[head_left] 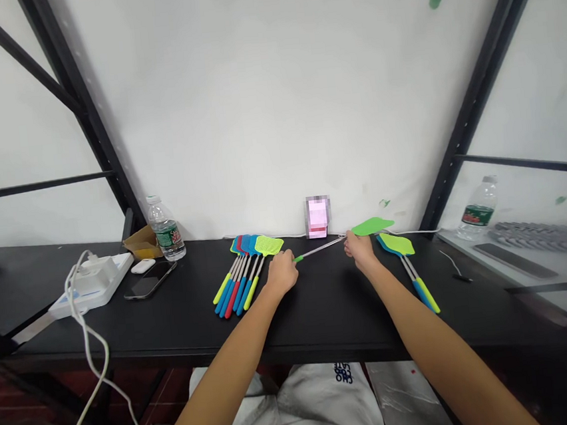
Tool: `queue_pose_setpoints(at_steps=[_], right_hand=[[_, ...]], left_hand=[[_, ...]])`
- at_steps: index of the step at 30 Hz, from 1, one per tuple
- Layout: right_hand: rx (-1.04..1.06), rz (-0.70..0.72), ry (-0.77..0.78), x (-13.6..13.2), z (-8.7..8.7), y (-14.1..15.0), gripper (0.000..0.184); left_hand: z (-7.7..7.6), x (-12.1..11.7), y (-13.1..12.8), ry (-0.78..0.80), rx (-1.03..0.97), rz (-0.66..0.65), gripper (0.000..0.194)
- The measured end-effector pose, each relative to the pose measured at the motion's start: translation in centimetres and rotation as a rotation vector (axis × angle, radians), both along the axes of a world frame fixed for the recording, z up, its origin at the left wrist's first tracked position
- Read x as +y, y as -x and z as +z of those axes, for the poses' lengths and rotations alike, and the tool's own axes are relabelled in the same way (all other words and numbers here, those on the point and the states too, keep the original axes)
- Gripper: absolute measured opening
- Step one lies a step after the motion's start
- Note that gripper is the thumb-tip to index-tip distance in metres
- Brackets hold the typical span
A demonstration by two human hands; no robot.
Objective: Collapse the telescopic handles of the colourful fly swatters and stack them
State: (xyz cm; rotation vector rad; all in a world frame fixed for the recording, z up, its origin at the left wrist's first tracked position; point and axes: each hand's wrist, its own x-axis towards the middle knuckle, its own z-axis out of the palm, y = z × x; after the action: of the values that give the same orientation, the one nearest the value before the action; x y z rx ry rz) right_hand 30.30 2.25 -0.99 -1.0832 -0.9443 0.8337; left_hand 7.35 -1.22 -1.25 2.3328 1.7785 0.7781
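A green fly swatter (372, 225) with a thin metal shaft is stretched between my two hands above the black table. My left hand (283, 271) is closed round its green handle, most of which is hidden in the fist. Near the head, my right hand (358, 248) pinches the swatter where the shaft meets the green paddle. Left of my left hand lies a fanned row of several fly swatters (269, 245) with blue, red and yellow-green handles. To the right of my right hand, a yellow-green swatter (397, 244) overlaps a blue one (385, 244).
A phone (317, 217) with a lit, blurred screen leans on the wall. At left are a water bottle (167, 230), a dark phone (150, 280), a white case (143, 266) and a power strip (104, 283) with cables. Another bottle (478, 210) stands at right, near a short black-tipped cable (462, 278).
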Motion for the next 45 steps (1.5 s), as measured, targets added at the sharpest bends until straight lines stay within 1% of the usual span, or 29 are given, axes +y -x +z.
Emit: queue_pose_setpoints(at_steps=[2,5,7,12,14,19,22,27,29,31,33,36,40,45], right_hand=[[0.008,-0.032,-0.006,-0.2,0.1,0.2,0.034],[-0.015,0.022,-0.016,-0.4,0.2,0.6,0.034],[-0.022,0.039,-0.023,-0.6,0.2,0.8,0.034],[-0.014,0.058,-0.002,-0.7,0.2,0.7,0.038],[-0.019,0.056,0.024,-0.6,0.2,0.6,0.039],[-0.027,0.099,0.054,-0.7,0.2,0.6,0.04],[-0.01,0.106,0.03,-0.6,0.2,0.8,0.041],[0.019,0.091,0.021,0.0,0.1,0.6,0.045],[0.032,0.06,0.016,0.3,0.2,-0.3,0.044],[0.067,-0.02,0.001,0.5,0.3,-1.6,0.043],[0.087,-0.092,0.002,0.7,0.4,-3.0,0.043],[0.077,-0.128,0.011,0.9,0.3,-4.4,0.043],[0.061,-0.153,0.006,1.3,-0.2,-4.5,0.041],[0.113,-0.157,-0.004,1.4,-0.1,-4.1,0.037]], left_hand=[[-0.1,0.0,0.0,-0.019,-0.02,-0.072,0.008],[-0.2,0.0,-0.2,-0.043,-0.04,-0.169,0.007],[-0.2,-0.2,-0.3,-0.041,-0.055,-0.2,0.009],[-0.1,-0.6,-0.6,-0.028,-0.066,-0.279,0.019],[0.0,-0.8,-0.6,-0.02,-0.039,-0.277,0.019],[0.2,-0.8,-0.7,-0.041,0.012,-0.216,0.018],[0.2,-0.5,-0.8,-0.014,0.002,-0.195,0.019],[0.0,-0.1,-0.6,0.029,-0.047,-0.215,0.021],[0.0,0.2,-0.2,0.021,-0.041,-0.205,0.021],[0.1,0.4,0.4,-0.001,-0.016,-0.185,0.021],[0.2,0.5,0.9,-0.014,0.024,-0.207,0.021],[0.4,0.5,1.2,-0.034,0.105,-0.184,0.022],[0.3,0.5,0.9,-0.039,0.165,-0.169,0.023],[-0.2,0.7,0.7,-0.034,0.147,-0.163,0.022]])
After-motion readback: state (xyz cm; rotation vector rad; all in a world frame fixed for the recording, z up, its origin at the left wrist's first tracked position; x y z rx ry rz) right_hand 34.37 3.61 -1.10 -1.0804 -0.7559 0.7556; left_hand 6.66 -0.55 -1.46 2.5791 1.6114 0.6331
